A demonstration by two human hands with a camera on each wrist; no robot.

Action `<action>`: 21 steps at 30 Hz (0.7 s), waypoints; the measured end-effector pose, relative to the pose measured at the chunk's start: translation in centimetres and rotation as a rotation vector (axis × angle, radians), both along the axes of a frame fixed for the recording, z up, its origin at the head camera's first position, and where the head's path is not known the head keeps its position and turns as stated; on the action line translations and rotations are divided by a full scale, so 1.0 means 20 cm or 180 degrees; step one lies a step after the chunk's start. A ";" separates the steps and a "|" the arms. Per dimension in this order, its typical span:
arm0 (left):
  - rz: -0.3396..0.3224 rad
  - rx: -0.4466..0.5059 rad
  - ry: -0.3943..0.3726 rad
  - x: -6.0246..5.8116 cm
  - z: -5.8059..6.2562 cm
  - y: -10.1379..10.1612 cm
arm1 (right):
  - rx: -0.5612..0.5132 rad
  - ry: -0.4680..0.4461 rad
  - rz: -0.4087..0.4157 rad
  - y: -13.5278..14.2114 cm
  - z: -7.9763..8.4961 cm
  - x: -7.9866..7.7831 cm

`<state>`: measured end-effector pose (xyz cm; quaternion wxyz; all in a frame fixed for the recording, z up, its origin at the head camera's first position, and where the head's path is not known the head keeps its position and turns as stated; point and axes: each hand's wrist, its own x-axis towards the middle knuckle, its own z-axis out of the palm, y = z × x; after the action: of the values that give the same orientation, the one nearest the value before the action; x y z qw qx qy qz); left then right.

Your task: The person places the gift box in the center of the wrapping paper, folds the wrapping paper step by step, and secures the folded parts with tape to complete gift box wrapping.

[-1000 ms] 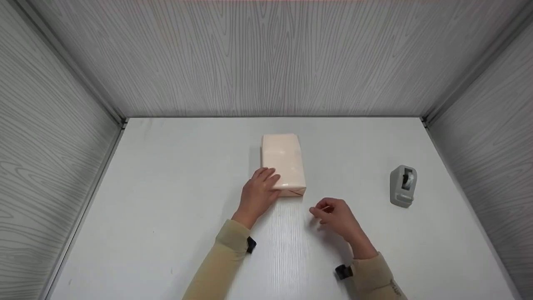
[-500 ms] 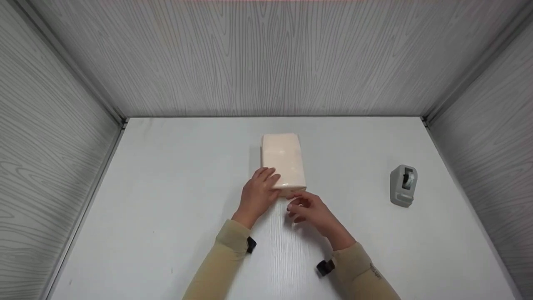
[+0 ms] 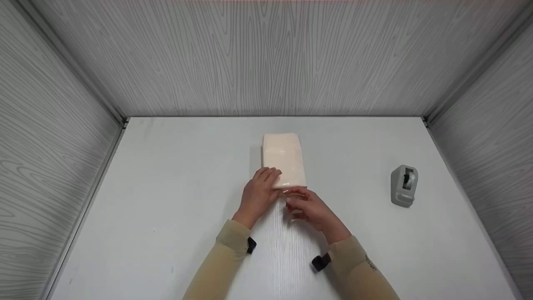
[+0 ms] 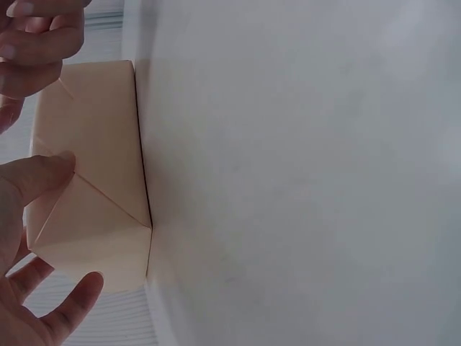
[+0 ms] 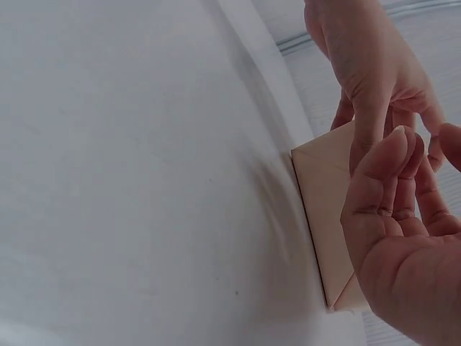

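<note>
Head view: left hand (image 3: 257, 196) gripping wrapped parcel (image 3: 284, 156). Right hand (image 3: 312, 211), fingers loosely bent, thumb apart, at parcel's near end.

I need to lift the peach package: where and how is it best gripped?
I'd grip the peach package across its two long sides, over the far half, coming from above: it lies flat, is longer than wide, and that half is uncovered. Avoid the near end, where folded seams show and the left hand holds a corner.
</note>
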<state>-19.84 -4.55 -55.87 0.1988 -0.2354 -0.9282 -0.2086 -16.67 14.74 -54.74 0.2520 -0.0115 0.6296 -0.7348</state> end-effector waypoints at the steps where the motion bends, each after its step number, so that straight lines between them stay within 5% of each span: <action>1: -0.0001 -0.0020 -0.0006 0.00 0.00 0.00 | -0.0021 -0.0013 -0.0014 0.00 0.00 0.00; 21: -0.0082 -0.0311 0.0213 0.01 -0.02 0.01 | -0.0157 -0.0232 -0.0171 -0.01 -0.02 -0.02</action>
<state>-19.64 -4.31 -56.30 0.2153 -0.2635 -0.9270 -0.1576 -17.16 14.60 -55.14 0.2546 0.0260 0.6018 -0.7565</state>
